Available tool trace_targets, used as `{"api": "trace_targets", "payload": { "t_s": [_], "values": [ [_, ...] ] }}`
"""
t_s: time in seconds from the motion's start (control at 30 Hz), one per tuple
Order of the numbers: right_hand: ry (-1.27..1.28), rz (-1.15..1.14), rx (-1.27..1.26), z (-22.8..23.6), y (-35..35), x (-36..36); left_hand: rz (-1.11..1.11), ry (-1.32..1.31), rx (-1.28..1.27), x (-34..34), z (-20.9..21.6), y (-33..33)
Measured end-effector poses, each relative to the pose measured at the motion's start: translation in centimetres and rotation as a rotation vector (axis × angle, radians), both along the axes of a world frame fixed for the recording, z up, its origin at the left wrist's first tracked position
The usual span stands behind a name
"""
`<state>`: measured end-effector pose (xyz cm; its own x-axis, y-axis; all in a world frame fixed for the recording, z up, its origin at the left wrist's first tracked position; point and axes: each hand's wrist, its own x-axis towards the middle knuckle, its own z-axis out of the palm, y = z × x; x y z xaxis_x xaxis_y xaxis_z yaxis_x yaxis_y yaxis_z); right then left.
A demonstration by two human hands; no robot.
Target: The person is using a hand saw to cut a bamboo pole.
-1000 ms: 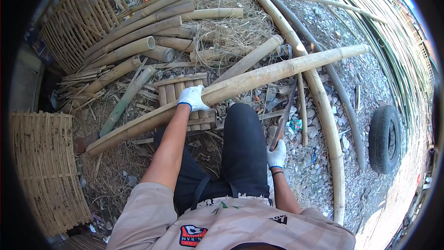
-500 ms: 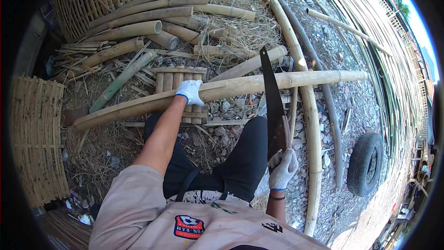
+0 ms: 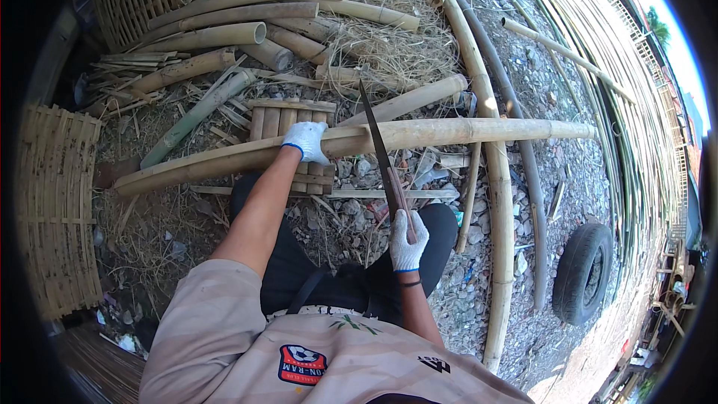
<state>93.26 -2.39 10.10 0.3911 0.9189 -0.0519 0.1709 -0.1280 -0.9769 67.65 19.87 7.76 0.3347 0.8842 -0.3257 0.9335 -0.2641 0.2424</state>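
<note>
The left hand (image 3: 304, 141), in a white glove with a blue cuff edge, grasps a thick bamboo pole (image 3: 464, 131) from above, its fingers curled over the side. The right hand (image 3: 409, 241), gloved alike, is closed around the handle of a saw (image 3: 380, 151), whose dark blade points away from the person and crosses the pole just to the right of the left hand; whether the teeth touch the bamboo cannot be told. The pole lies sideways in front of the person's knees, over a small slatted bamboo stand (image 3: 288, 121), and its right part passes across a long bamboo pole (image 3: 499, 217) and a grey pole (image 3: 528, 172). Beyond the stand, cut bamboo lengths (image 3: 247, 15) lie in a heap beside dry straw (image 3: 389, 45), with a greenish bamboo piece (image 3: 194, 121) nearer on the left. A slatted bamboo panel (image 3: 60, 209) is at the far left. On the right, a black tire (image 3: 582, 274) rests on stony ground (image 3: 550, 202), and many thin bamboo poles (image 3: 598, 52) run along the upper right.
</note>
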Motion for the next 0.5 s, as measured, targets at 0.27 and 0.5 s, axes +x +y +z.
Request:
{"api": "trace_targets", "payload": {
  "t_s": [0.27, 0.5],
  "values": [
    [-0.102, 0.032, 0.048, 0.3, -0.9, -0.9, -0.011, 0.006, -0.015, -0.1, -0.3, 0.2],
    [-0.075, 0.027, -0.001, 1.9, -2.6, -1.2, -0.004, -0.001, 0.009, -0.3, -0.7, 0.2]
  ]
}}
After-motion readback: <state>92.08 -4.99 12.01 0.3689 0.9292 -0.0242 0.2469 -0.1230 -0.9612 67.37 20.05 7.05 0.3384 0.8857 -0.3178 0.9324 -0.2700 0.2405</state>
